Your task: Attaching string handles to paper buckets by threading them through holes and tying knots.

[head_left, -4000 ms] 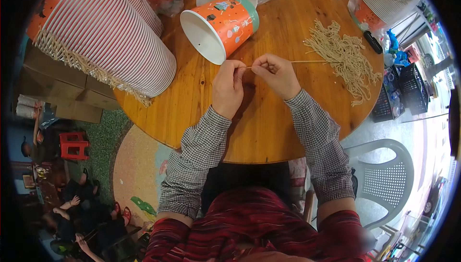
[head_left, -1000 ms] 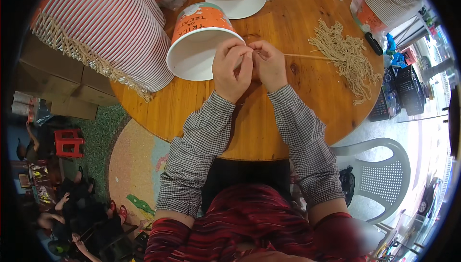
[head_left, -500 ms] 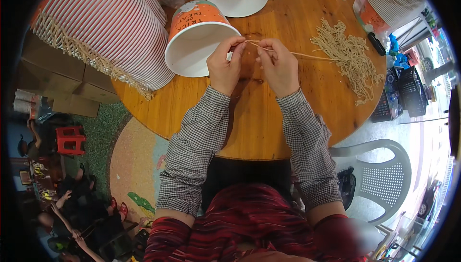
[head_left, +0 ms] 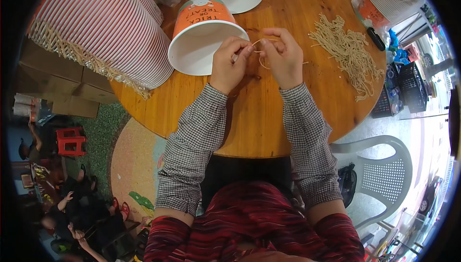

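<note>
Round wooden table (head_left: 269, 118): both hands (left (head_left: 229, 65), right (head_left: 283, 58)) pinch one tan string (head_left: 261, 60) beside an orange paper bucket (head_left: 204, 34).

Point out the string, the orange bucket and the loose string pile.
string (head_left: 260, 62), head view, loop between the hands
orange bucket (head_left: 201, 16), head view, orange side wall
string pile (head_left: 346, 51), head view, middle of the heap

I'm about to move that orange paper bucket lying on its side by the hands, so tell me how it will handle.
The orange paper bucket probably rolls in a curve if nudged: it lies on its side on the round wooden table and tapers. It looks light, being empty, thin-walled paper. Squeezing its open rim would likely dent it. The left hand sits right against that rim.
</note>
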